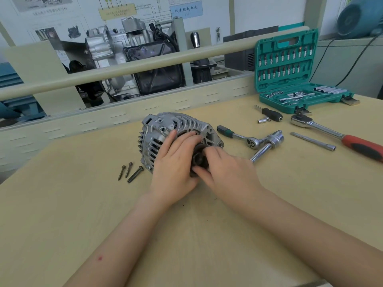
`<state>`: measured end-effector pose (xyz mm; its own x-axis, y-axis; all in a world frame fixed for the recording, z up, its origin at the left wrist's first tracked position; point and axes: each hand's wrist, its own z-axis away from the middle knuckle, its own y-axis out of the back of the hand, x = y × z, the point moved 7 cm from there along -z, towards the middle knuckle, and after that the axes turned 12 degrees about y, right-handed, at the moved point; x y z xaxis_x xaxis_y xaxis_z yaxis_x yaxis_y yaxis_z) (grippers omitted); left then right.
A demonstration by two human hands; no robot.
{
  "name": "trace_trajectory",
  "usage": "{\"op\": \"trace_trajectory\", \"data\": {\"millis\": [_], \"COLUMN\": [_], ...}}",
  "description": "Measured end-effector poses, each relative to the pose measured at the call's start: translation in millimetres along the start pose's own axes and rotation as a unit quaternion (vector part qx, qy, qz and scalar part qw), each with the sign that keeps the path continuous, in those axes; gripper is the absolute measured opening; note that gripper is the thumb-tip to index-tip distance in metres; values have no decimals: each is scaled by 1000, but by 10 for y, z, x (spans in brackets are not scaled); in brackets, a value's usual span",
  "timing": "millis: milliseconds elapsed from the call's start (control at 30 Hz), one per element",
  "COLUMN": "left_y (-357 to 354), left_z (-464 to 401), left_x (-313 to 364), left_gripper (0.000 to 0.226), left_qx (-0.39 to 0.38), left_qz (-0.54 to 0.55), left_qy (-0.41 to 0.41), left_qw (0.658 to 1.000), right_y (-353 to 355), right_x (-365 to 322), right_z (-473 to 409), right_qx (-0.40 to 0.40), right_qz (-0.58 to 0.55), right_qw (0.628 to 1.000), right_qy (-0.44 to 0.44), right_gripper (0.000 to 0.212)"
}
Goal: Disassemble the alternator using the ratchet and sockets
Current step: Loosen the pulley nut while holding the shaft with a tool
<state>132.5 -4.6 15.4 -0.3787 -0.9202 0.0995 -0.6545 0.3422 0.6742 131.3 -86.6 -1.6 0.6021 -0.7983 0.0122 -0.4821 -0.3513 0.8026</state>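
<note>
Silver cast metal, ribbed and slotted with cooling vents, is making up the alternator (178, 139), which is lying near the middle of the pale wooden desk (62, 214) with its dark pulley (200, 160) facing the person. The left hand (173, 168) is lying over the near face of the housing with fingers fairly straight, pressing against it beside the pulley. The right hand (226, 172) is curling its fingers around the pulley, thumb below and fingertips above.

Bare desk is stretching wide to the left of the alternator and toward the near edge, where both forearms are crossing it. A slotted beige back panel (124, 119) is closing off the far edge just behind the housing.

Three dark long bolts (129, 172) are lying loose just left of the alternator, close to the left hand. To the right, a small ratchet (240, 136) with a green-and-black grip is lying touching a chrome socket on a sliding bar (267, 146), both near the right hand. Farther right, an extension bar (313, 141) and a large ratchet (339, 136) with a red-and-black handle are resting apart from each other. A black-handled driver (271, 114) is lying beside a small socket adapter (263, 120). Behind them, a green tool case (290, 65) is standing open with bits and sockets inside.
</note>
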Motion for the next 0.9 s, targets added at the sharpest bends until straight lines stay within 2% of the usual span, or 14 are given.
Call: {"op": "trace_trajectory", "data": {"millis": [200,333,433,633,733,900], "left_y": [9,3,31,62,58,40], "left_z": [-1,49,94,105,107,108], "left_x": [-6,-33,-58,-46,-52,-63], "left_gripper": [62,61,60,62,53,51], "left_qx": [7,35,69,92,93,88], "left_qz": [0,15,26,25,20,15], "left_qy": [-4,1,4,7,14,12], "left_qw": [1000,999,997,995,995,996], "right_y": [61,183,192,226,215,191], "right_x": [-29,-53,-38,-34,-40,-50], "right_z": [-16,44,62,3,1,-15], "right_qx": [17,121,152,171,172,166], "right_qz": [43,68,66,56,28,-28], "right_qw": [999,990,984,982,981,978], "right_qy": [3,28,61,64,84,121], "right_gripper": [38,27,21,35,34,33]}}
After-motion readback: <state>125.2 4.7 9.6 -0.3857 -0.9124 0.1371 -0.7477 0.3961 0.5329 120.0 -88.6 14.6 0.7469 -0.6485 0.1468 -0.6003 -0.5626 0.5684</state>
